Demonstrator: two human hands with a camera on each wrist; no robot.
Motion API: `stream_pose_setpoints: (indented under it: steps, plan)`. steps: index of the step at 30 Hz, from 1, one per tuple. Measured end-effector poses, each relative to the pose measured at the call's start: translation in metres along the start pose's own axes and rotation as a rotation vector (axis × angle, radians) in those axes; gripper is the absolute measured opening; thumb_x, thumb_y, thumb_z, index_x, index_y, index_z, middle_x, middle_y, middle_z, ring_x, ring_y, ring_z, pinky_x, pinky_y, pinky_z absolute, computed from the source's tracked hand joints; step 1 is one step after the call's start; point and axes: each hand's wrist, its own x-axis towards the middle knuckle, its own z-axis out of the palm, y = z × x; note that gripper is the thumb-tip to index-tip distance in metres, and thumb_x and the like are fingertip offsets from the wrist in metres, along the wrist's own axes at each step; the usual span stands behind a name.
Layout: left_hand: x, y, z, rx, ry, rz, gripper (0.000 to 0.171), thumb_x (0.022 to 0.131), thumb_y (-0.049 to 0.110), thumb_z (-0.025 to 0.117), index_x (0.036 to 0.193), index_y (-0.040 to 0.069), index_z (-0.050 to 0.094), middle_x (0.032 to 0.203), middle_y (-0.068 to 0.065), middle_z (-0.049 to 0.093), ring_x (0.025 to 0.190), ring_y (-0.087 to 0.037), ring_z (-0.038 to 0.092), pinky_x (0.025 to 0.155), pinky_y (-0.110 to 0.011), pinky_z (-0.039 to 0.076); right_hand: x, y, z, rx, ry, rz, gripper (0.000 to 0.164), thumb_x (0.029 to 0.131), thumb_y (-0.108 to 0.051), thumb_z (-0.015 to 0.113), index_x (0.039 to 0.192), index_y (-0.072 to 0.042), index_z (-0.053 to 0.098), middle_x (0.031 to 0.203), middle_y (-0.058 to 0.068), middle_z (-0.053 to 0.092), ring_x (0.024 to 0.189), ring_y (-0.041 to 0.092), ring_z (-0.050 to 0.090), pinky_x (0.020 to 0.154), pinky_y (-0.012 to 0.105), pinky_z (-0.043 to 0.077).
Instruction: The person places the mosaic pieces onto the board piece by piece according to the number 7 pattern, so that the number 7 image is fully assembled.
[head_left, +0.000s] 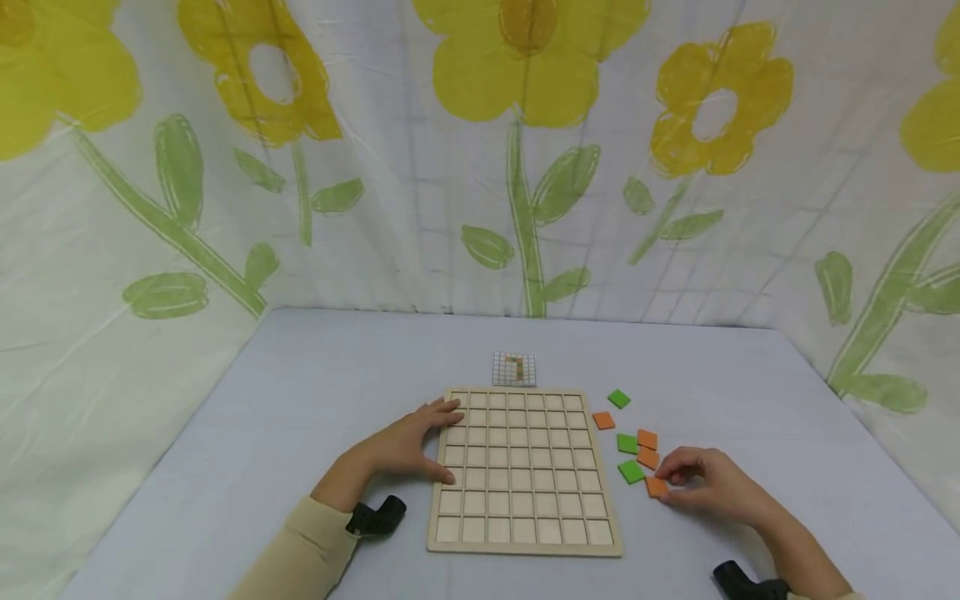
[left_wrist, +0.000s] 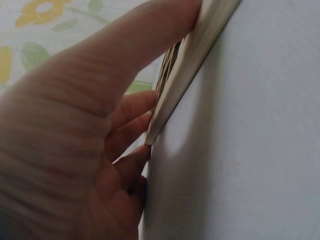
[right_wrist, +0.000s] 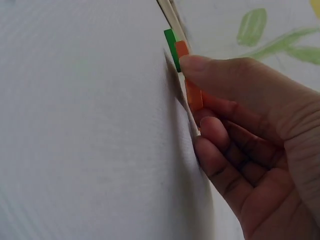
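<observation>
A wooden grid board [head_left: 522, 549] with rows of square recesses lies flat on the table. My left hand [head_left: 405, 442] rests at its left rim, thumb and fingers spread apart along the frame. The left wrist view shows the fingertips [left_wrist: 153, 100] touching the edge of the board. To the right of the board, my right hand [head_left: 712, 483] pinches an orange square tile [head_left: 656, 487] between thumb and fingers, close over the table. A green tile [head_left: 632, 472] lies just left of it, and another orange tile [head_left: 648, 457] is just beyond.
More loose tiles lie right of the board: a green one [head_left: 618, 398] farthest back, an orange one [head_left: 603, 420] near the rim, and others. Behind the board is a small printed grid card [head_left: 514, 368] with coloured squares. A flower-patterned curtain [head_left: 420, 208] surrounds the table.
</observation>
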Motion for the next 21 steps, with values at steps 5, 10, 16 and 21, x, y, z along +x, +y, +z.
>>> stream_pose_setpoints:
  steps: [5, 10, 16, 21]
  plan:
    - [0.0, 0.001, -0.001, 0.004, 0.001, -0.001, 0.091, 0.067, 0.046, 0.08, 0.141, 0.012, 0.041, 0.155, -0.004, 0.023, 0.144, -0.035, 0.01, 0.114, -0.058, 0.014, 0.005, -0.008, -0.005, -0.006, 0.02, -0.044, 0.02, 0.075, -0.016, 0.077, 0.089, -0.008, 0.066, 0.087, 0.002, 0.062, 0.075, -0.001, 0.051, 0.067, 0.017, 0.048]
    - [-0.001, 0.001, 0.0, -0.002, 0.001, -0.006, 0.093, 0.066, 0.045, 0.081, 0.142, 0.011, 0.039, 0.155, -0.003, 0.025, 0.144, -0.033, 0.011, 0.115, -0.056, 0.016, 0.012, -0.015, -0.008, -0.009, 0.042, -0.051, 0.02, 0.074, -0.014, 0.077, 0.089, -0.007, 0.065, 0.087, 0.004, 0.064, 0.075, -0.001, 0.052, 0.068, 0.017, 0.049]
    - [-0.001, 0.0, 0.0, 0.016, 0.004, -0.005, 0.094, 0.066, 0.045, 0.081, 0.143, 0.012, 0.038, 0.154, -0.003, 0.025, 0.144, -0.032, 0.012, 0.114, -0.056, 0.018, 0.021, -0.022, -0.007, 0.011, 0.025, -0.085, 0.022, 0.077, -0.015, 0.076, 0.094, -0.005, 0.065, 0.087, 0.0, 0.064, 0.074, 0.0, 0.054, 0.066, 0.018, 0.05]
    - [0.0, 0.001, 0.0, 0.02, 0.003, -0.003, 0.094, 0.066, 0.046, 0.081, 0.143, 0.012, 0.038, 0.154, -0.004, 0.025, 0.144, -0.032, 0.012, 0.114, -0.056, 0.018, 0.032, -0.03, -0.005, 0.025, 0.016, -0.117, 0.019, 0.078, -0.012, 0.074, 0.094, -0.005, 0.065, 0.082, 0.001, 0.062, 0.072, 0.0, 0.053, 0.064, 0.019, 0.048]
